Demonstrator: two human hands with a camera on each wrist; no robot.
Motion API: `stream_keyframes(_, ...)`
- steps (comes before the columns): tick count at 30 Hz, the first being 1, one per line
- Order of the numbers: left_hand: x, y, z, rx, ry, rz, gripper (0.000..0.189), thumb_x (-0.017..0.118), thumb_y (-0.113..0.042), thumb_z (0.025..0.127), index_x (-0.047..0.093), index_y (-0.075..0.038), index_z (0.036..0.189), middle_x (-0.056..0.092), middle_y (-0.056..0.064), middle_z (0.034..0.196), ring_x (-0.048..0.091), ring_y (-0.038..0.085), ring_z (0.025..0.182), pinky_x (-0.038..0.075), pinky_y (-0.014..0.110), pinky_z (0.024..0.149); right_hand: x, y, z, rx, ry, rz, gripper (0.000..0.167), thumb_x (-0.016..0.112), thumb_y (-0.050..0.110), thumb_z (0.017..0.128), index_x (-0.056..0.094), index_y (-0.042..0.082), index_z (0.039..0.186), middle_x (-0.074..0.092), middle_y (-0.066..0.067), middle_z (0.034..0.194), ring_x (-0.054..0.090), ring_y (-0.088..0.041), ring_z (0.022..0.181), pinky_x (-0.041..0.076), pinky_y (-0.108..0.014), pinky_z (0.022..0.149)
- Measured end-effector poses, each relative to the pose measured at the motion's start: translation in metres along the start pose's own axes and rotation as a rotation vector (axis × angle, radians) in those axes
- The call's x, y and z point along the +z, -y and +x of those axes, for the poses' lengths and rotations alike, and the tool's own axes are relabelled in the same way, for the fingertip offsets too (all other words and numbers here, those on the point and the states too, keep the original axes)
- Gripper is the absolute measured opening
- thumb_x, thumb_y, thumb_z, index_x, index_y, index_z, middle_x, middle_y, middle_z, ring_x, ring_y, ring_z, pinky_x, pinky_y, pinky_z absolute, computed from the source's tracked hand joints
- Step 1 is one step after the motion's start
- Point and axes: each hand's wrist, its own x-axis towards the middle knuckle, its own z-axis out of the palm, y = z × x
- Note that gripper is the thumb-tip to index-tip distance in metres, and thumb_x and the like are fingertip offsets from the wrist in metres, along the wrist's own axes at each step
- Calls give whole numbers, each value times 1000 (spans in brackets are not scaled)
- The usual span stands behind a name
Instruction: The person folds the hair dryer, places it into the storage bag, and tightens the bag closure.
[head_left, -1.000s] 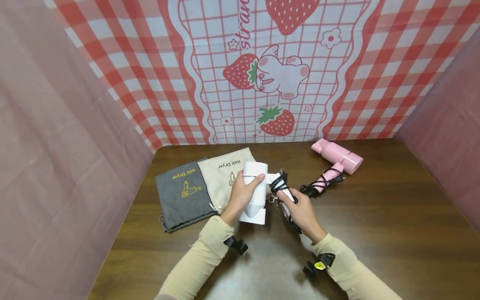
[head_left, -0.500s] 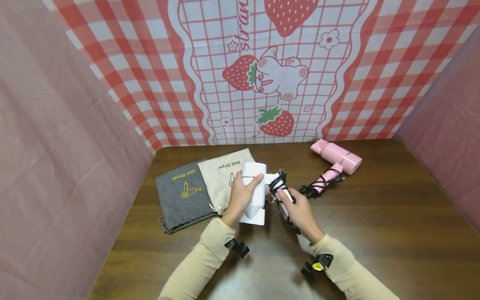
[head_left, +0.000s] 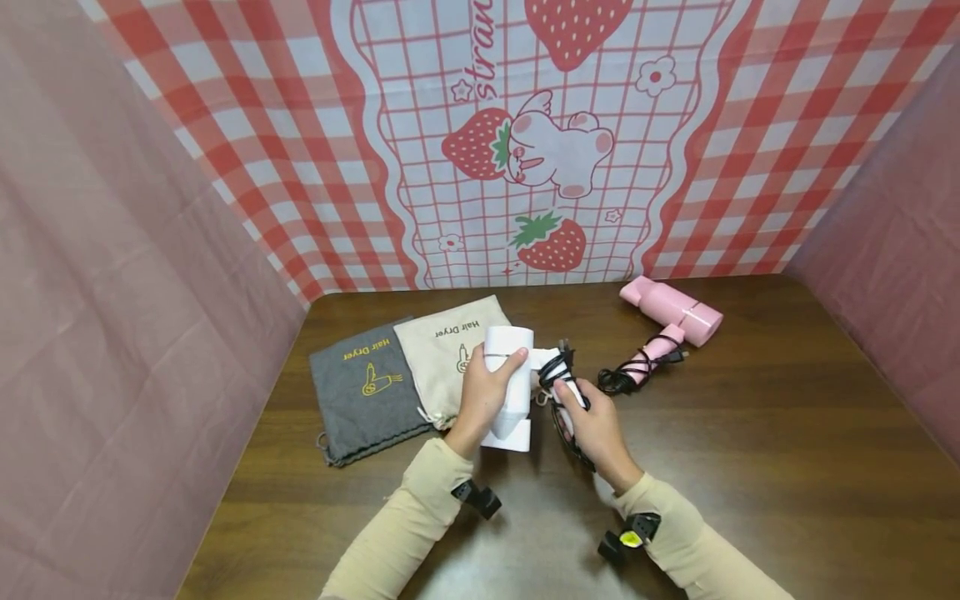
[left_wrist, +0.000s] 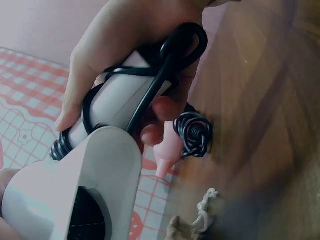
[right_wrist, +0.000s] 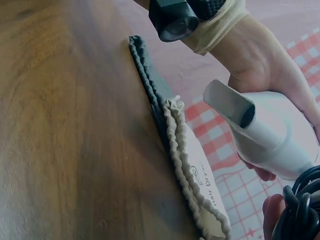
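Both hands hold a white hair dryer [head_left: 517,387] above the table. My left hand [head_left: 484,390] grips its barrel, thumb across the top, with the flat nozzle [right_wrist: 232,105] pointing back toward me. My right hand [head_left: 596,425] wraps round the handle [left_wrist: 120,97], where a black cord [left_wrist: 150,95] is wound in loops. Behind and left lie a cream drawstring bag [head_left: 435,358] and a grey drawstring bag [head_left: 367,392], both printed "Hair Dryer"; the cream one overlaps the grey.
A pink hair dryer [head_left: 678,312] with its own black cord [head_left: 622,379] lies at the back right of the wooden table [head_left: 765,450]. A checked strawberry cloth [head_left: 562,158] hangs behind the table, and pink cloth [head_left: 150,250] hangs at the sides.
Both hands keep the same grip on the white hair dryer. The right hand and forearm have shifted slightly left; the bags and pink hair dryer stay put.
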Motion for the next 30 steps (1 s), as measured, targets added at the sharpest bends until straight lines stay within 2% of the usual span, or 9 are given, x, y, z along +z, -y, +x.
stream_keyframes(3,4,0,-4,-13,-30,-9,65,71,-38,85,48,0,133,64,18,109,63,24,86,53,31,74,5,-2,-2,-22,-65,-15,35,53,29,100,59,-5,107,55,-6,63,49,-10,44,45,-24,44)
stream_keyframes(9,16,4,-11,-33,-105,-13,68,71,-44,84,50,-3,133,66,16,105,64,22,83,52,31,74,22,-9,-8,-60,-227,-51,36,51,27,101,58,-7,111,59,-23,85,52,-11,52,47,-23,51)
stream_keyframes(13,21,8,-12,-25,-149,-4,64,71,-44,83,53,-4,130,67,15,103,63,22,83,51,33,76,28,-11,-9,-66,-262,-45,36,51,27,101,57,-7,112,58,-23,85,53,-12,55,46,-22,52)
stream_keyframes(21,19,9,-12,-38,-125,-43,67,71,-44,84,49,-3,133,66,16,106,63,22,85,51,33,78,28,-11,-6,-36,-239,-21,36,51,27,101,56,-7,110,58,-23,81,52,-11,54,48,-24,51)
stream_keyframes(30,9,13,-8,-89,-83,-143,65,70,-40,85,46,-2,132,62,15,107,60,19,85,49,28,75,26,-10,0,12,-113,-14,40,51,32,101,54,-5,116,55,-8,67,51,-10,49,48,-25,49)
